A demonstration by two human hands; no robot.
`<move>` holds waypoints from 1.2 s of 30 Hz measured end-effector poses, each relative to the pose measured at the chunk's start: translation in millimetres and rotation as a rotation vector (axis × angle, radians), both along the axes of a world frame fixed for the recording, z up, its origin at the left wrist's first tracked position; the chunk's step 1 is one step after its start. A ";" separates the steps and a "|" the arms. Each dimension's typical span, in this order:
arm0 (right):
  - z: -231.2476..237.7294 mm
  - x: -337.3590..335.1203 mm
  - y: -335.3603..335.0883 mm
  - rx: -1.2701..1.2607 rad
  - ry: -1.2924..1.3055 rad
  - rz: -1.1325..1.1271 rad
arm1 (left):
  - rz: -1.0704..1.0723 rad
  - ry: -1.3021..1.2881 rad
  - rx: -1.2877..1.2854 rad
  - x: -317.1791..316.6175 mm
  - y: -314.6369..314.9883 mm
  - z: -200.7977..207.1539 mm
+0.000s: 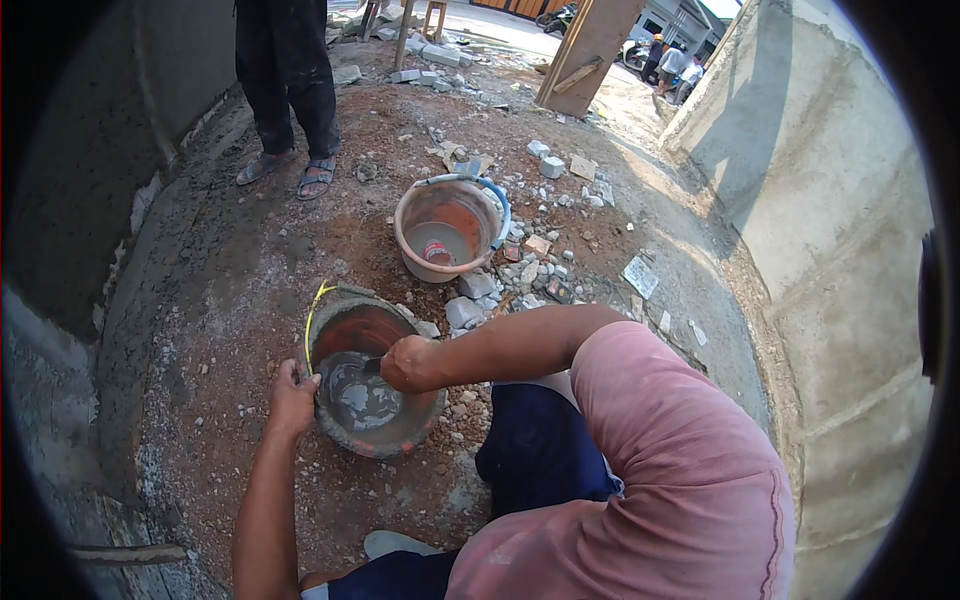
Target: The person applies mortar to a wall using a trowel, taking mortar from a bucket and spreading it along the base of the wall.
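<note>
A mortar-smeared bucket stands on the dirt in front of me, with wet grey mortar inside and a yellow strip handle along its left side. My left hand is closed on the bucket's left rim. Reaching over from the right, my right hand is closed in a fist above the mortar. A dark bit of a tool shows beside its fingers; the rest is hidden, so its kind is unclear.
Behind stands a second bucket holding grey liquid and a red-and-white item. Rubble blocks lie beside it. A person in sandals stands at the far left. Walls flank both sides; a wooden board stands at the back.
</note>
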State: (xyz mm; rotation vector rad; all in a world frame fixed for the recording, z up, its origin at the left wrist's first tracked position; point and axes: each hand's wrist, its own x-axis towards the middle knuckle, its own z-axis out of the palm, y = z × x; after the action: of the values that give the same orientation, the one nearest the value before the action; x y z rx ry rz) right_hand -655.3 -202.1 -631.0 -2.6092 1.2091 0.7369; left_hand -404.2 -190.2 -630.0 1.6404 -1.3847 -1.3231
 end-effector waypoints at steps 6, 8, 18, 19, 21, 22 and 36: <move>5.1 11.1 -29.4 0.604 0.015 -0.215 | 0.019 -0.028 -0.024 -0.9 -2.9 -7.4; 18.5 13.6 -30.8 0.728 -0.055 -0.505 | 0.016 0.058 -0.017 4.6 -1.6 -15.7; 7.8 -19.7 -34.9 0.012 -0.046 -0.104 | 0.011 -0.006 -0.019 4.3 -7.3 -18.2; 44.6 -9.0 -16.7 0.140 0.002 -0.098 | 0.008 -0.013 -0.008 8.0 -5.6 -20.2; 12.1 -15.8 -5.1 0.123 0.009 -0.050 | -0.007 -0.016 -0.007 6.2 -6.4 -15.6; 5.2 -17.2 4.2 0.113 0.016 -0.004 | -0.012 -0.026 -0.012 3.5 -6.0 -14.7; 2.1 -14.1 -11.9 0.188 -0.114 -0.290 | 0.026 0.045 -0.017 5.6 -2.2 -16.6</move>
State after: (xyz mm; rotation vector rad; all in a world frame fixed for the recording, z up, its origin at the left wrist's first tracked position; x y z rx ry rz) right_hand -669.4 -213.9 -628.9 -2.2302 1.3711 0.6036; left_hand -398.7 -192.4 -646.6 1.6023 -1.3405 -1.3214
